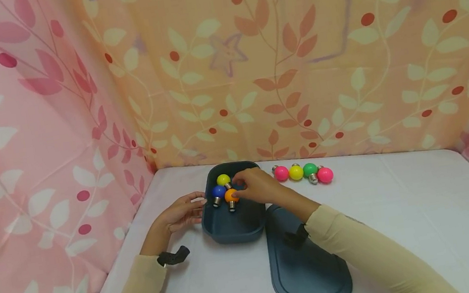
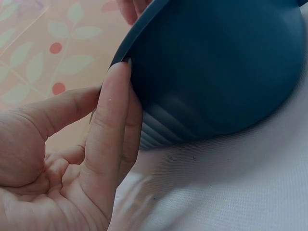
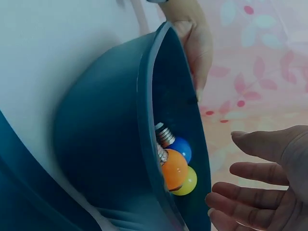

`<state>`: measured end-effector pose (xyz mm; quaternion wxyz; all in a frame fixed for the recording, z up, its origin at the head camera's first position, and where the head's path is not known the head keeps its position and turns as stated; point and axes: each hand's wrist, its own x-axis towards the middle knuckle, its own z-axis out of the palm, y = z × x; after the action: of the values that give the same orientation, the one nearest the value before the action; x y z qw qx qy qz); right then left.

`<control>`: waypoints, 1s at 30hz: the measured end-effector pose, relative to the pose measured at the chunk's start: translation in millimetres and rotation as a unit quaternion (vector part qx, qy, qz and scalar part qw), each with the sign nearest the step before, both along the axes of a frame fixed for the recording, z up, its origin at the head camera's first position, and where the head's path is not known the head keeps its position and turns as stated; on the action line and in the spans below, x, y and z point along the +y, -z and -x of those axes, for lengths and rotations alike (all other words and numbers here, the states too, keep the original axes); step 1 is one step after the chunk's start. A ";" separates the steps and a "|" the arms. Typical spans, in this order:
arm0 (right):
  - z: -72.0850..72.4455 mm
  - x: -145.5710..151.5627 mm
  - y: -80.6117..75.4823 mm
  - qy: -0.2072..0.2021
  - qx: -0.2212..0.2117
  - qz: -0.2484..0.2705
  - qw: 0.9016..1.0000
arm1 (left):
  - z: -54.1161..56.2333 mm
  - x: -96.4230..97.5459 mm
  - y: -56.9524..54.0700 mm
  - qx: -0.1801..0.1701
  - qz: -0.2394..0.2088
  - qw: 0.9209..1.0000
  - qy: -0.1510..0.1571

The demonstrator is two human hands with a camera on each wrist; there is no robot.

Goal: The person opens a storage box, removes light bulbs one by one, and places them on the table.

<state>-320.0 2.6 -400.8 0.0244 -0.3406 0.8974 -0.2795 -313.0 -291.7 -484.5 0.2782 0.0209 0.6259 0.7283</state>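
A dark blue plastic box holds three small light bulbs with metal screw bases. The yellow-green bulb lies farthest back, the blue bulb in front of it, and the orange bulb beside the blue one. At the box's left rim, my left hand has its fairly straight fingers touching the edge; the left wrist view shows these fingertips at the rim. Over the box is my right hand, its fingers apart and holding nothing. From the head, its thumb overlaps the orange bulb.
To the box's right, a row of bulbs lies on the white tabletop: a pink bulb, a yellow bulb, a green bulb and another pink bulb. A dark blue lid lies under my right forearm. Patterned curtains surround the table.
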 end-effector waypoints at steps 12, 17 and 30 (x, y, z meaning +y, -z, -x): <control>16.0 -17.9 13.7 -0.024 -0.018 -0.025 0.999 | 1.3 2.2 -5.1 -0.013 0.002 1.000 -0.008; 19.8 -21.7 22.9 -0.020 -0.011 -0.042 0.999 | 1.8 2.6 -5.3 -0.011 0.006 1.000 -0.007; 18.2 -31.7 35.5 -0.013 -0.003 -0.061 0.998 | -0.9 0.1 -5.4 -0.011 -0.006 1.000 -0.001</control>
<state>-338.3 -29.1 -436.3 0.0512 -0.3490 0.9083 -0.2249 -312.1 -291.6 -479.2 0.2843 0.0143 0.6184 0.7325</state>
